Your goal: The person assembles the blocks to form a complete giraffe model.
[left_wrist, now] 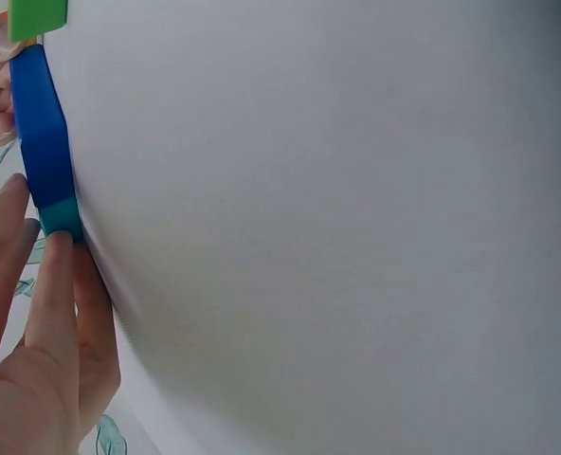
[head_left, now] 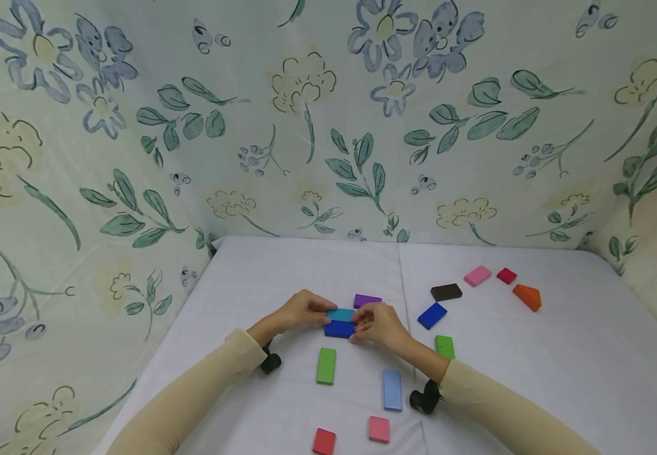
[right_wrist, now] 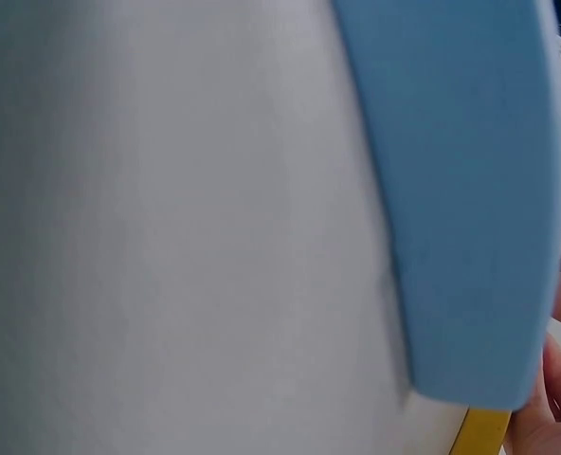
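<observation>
White cloth [head_left: 510, 354], matt and lightly creased, spreads across the six o'clock side. Toward twelve o'clock hangs a flower-printed curtain [head_left: 356, 82], also matt cloth. Just six o'clock of centre, the teal block [head_left: 340, 315] and dark blue block [head_left: 339, 330] look smooth; plastic or painted wood, hard to tell. At five o'clock, the light blue block [head_left: 392, 390] is smooth and matt.
</observation>
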Demonstrator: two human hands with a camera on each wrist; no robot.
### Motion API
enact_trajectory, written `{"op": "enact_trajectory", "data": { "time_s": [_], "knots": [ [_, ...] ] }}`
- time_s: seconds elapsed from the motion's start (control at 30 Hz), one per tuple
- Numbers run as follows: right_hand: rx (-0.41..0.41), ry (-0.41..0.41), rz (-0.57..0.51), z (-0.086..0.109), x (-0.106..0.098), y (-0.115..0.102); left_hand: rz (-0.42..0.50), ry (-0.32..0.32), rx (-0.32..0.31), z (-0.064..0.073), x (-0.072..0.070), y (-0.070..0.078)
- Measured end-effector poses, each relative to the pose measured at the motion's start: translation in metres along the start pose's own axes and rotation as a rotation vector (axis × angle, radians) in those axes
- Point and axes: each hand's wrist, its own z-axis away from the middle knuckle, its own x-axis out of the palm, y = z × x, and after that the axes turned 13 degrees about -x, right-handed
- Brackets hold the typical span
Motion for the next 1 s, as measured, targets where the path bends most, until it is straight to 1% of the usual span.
{"op": "enact_trajectory", "data": {
  "time_s": [0.13,0.27,0.5,0.63,0.77,1.0],
  "knots": [
    [0.003,-0.002,-0.002,0.0,-0.001,-0.001,0.002,0.007,-0.001,0.0,0.0,-0.001],
    [0.004,-0.001,0.002,0.0,-0.001,-0.002,-0.001,0.028,-0.008,-0.001,0.0,-0.004],
    [0.007,0.002,-0.011,0.001,-0.003,-0.003,-0.001,0.041,0.007,-0.003,0.001,-0.007],
    [0.016,0.013,-0.004,0.001,-0.005,-0.004,-0.005,0.042,-0.009,-0.002,0.001,-0.006],
    [0.03,0.041,0.027,-0.001,-0.011,-0.005,-0.004,0.048,-0.029,-0.001,0.002,-0.008],
    [0.107,0.116,-0.004,-0.006,-0.03,-0.012,0.003,0.056,-0.077,0.0,0.002,-0.008]
  ]
}}
